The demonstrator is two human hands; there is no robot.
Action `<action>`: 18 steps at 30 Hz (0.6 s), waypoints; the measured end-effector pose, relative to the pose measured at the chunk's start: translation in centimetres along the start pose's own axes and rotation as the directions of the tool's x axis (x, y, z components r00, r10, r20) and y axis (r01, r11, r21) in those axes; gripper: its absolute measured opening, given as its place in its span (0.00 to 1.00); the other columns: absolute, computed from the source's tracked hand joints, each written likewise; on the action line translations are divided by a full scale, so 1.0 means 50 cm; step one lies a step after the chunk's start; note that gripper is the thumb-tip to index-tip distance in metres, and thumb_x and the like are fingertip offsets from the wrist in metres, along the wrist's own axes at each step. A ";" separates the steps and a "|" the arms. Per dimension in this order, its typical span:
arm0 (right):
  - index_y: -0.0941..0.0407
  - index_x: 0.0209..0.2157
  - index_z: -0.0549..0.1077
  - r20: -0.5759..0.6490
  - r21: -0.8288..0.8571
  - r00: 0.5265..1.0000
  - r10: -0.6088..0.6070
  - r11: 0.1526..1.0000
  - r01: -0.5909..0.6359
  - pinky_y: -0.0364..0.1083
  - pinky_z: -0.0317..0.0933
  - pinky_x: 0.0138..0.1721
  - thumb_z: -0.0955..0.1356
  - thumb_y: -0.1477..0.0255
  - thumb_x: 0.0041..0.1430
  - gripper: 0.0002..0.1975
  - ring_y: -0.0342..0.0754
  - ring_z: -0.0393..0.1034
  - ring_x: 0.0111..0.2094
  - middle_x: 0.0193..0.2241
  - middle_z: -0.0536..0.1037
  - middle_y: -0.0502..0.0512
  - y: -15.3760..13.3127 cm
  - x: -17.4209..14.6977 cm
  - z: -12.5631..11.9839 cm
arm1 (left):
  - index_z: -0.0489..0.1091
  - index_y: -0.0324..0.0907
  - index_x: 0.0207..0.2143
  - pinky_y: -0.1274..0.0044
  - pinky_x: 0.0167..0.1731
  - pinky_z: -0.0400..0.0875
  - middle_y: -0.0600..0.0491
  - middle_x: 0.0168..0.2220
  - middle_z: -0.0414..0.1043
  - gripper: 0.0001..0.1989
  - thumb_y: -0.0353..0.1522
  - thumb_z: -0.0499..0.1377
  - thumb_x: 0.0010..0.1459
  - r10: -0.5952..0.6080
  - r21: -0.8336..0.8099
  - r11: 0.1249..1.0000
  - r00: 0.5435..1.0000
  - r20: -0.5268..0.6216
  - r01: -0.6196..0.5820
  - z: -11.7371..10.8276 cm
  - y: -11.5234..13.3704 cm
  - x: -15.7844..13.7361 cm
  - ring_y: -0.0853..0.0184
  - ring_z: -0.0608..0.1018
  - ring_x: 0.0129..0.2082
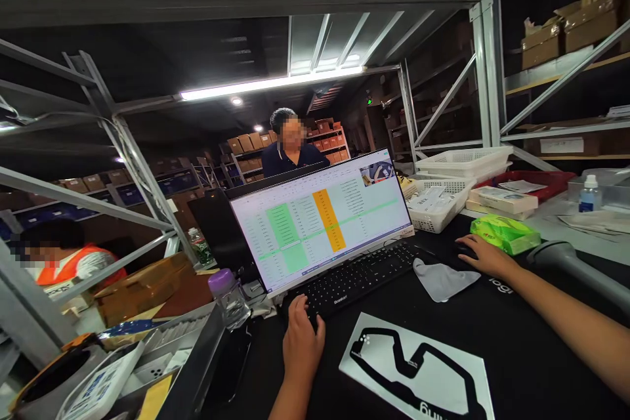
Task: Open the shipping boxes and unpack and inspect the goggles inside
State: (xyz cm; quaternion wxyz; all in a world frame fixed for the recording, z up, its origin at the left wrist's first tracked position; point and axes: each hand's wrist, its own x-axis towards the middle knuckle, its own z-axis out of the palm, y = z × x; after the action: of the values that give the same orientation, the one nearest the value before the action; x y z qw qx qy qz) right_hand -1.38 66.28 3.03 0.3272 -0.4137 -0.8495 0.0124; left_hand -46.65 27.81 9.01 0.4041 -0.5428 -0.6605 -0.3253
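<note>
My left hand rests at the left end of the black keyboard, its fingers stretched toward the keys and thumb apart. My right hand lies over a dark computer mouse on the black desk mat, fingers curved around it. Behind the keyboard stands a tilted monitor, showing a spreadsheet with green and orange columns. A grey cloth lies between the keyboard and my right forearm. In front of the keyboard is a white sheet with a black frame-like outline.
Left of the keyboard stand a purple-capped bottle and a dark phone. A green packet, a grey scanner and white baskets are on the right. One person is behind the monitor, another at left.
</note>
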 end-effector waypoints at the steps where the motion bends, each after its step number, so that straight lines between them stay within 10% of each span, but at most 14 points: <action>1: 0.53 0.56 0.71 -0.003 0.002 1.000 0.001 1.000 -0.001 0.58 0.64 0.57 0.63 0.54 0.60 0.27 0.61 0.71 0.53 0.55 0.72 0.65 0.001 0.000 0.001 | 0.59 0.35 0.55 0.65 0.42 0.80 0.37 0.52 0.67 0.17 0.28 0.52 0.63 -0.011 -0.003 1.000 1.000 0.016 0.011 -0.002 0.000 0.001 0.54 0.77 0.48; 8: 0.54 0.56 0.71 -0.014 0.006 1.000 0.003 1.000 -0.003 0.59 0.66 0.56 0.63 0.55 0.58 0.28 0.64 0.72 0.52 0.53 0.73 0.66 -0.002 -0.002 -0.006 | 0.65 0.43 0.34 0.55 0.55 0.72 0.49 0.40 0.71 0.07 0.22 0.54 0.59 0.050 -0.050 0.998 0.988 0.143 -0.043 -0.011 0.001 0.004 0.58 0.76 0.43; 18: 0.50 0.50 0.76 0.006 0.027 1.000 -0.024 0.999 0.023 0.56 0.66 0.54 0.61 0.54 0.62 0.22 0.61 0.73 0.50 0.52 0.73 0.66 -0.034 -0.008 -0.039 | 0.66 0.42 0.33 0.53 0.59 0.68 0.48 0.40 0.70 0.07 0.21 0.55 0.58 0.053 -0.098 0.994 0.989 0.137 -0.040 -0.008 0.010 0.003 0.60 0.76 0.43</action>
State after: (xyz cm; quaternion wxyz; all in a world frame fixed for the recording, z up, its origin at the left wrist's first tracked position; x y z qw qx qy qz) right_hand -1.29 64.36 4.84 0.3302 -0.3992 -0.8551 0.0214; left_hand -46.10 27.61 9.31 0.3380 -0.5981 -0.6582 -0.3080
